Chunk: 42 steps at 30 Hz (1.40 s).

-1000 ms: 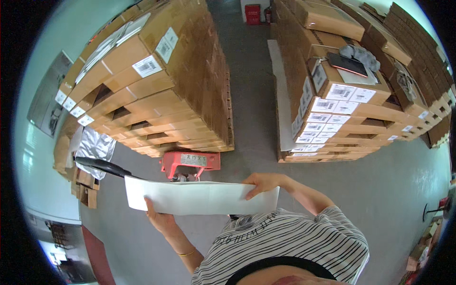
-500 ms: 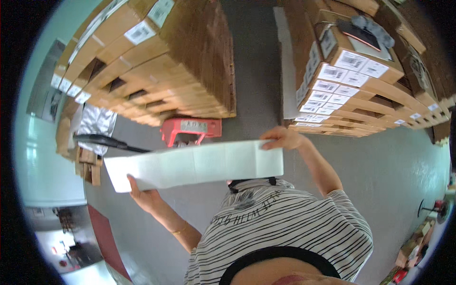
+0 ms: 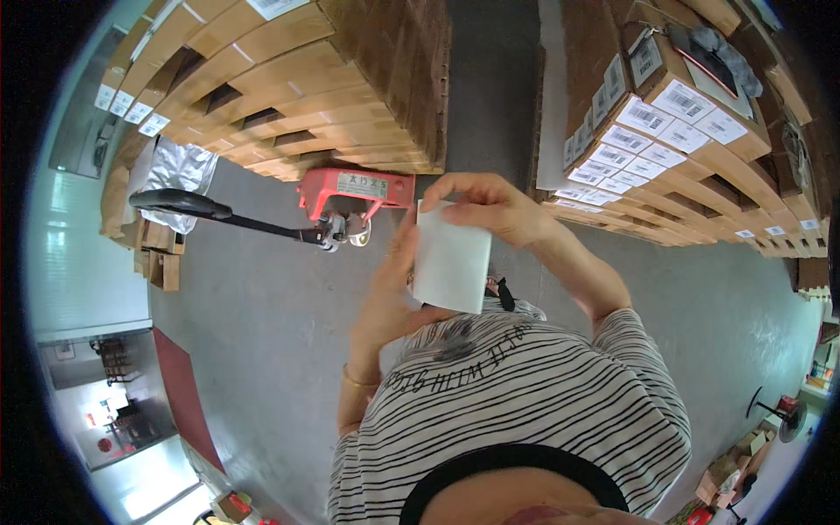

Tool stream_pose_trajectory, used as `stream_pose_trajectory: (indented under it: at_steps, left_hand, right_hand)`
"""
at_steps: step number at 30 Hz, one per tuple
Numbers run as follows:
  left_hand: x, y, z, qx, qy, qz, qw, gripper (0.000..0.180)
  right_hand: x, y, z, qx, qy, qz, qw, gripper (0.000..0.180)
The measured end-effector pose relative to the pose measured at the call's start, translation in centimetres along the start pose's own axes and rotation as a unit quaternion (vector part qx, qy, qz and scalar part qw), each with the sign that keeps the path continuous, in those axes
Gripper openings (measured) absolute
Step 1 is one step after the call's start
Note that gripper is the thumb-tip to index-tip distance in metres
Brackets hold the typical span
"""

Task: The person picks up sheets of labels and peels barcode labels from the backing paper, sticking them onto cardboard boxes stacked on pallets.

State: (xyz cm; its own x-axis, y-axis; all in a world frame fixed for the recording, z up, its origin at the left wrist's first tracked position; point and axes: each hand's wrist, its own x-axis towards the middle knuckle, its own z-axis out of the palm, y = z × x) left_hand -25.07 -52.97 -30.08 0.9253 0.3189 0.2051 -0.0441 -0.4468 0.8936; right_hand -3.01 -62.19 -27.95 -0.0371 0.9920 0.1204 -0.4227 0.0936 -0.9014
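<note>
A white sheet of paper (image 3: 451, 259), now folded into a small rectangle, is held up in front of my striped shirt (image 3: 516, 394). My left hand (image 3: 392, 280) grips its left edge from below and behind. My right hand (image 3: 486, 203) pinches its top edge, fingers curled over the upper corner. Both hands are close together on the sheet, above the grey floor.
A red pallet jack (image 3: 350, 194) with a black handle (image 3: 179, 203) stands under a stack of labelled cardboard boxes (image 3: 297, 87) at the upper left. Another pallet of labelled boxes (image 3: 682, 131) stands at the upper right. Grey concrete floor (image 3: 262, 332) lies between; a doorway is at the lower left.
The long white strip that was stretched wide between my hands is now folded into a small rectangle, and my hands have come together in front of my chest.
</note>
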Motion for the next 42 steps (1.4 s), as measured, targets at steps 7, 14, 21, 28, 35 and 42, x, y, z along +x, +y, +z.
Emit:
stream_pose_trajectory:
  at_steps: [7, 14, 21, 28, 35, 42]
  left_hand:
    - [2.5, -1.7, 4.9, -0.041, 0.265, -0.022, 0.963, 0.056]
    - [2.8, -4.8, 6.9, -0.078, 0.214, -0.037, 0.973, 0.059]
    - [4.0, -3.1, 8.3, 0.054, 0.175, 0.086, 0.979, 0.039]
    - [2.6, -1.8, 9.5, 0.132, 0.186, 0.051, 0.972, 0.049]
    - [2.4, -1.9, 9.7, -0.033, 0.087, 0.017, 0.996, 0.072]
    - [0.4, -3.4, 6.2, 0.009, 0.058, 0.064, 0.996, 0.075]
  right_hand:
    - [-1.4, 1.3, -0.2, -0.045, 0.058, -0.032, 0.997, 0.027]
    - [-5.9, 1.1, -2.1, -0.006, 0.072, -0.096, 0.993, 0.045]
    - [-9.0, 2.0, -3.4, -0.028, 0.145, -0.111, 0.983, 0.048]
    - [-10.9, 1.5, -2.3, 0.015, 0.165, -0.077, 0.983, 0.038]
    - [-13.4, 2.9, 0.9, -0.052, 0.258, -0.092, 0.961, 0.046]
    - [-13.0, 8.7, 5.9, -0.018, 0.363, -0.101, 0.926, 0.048]
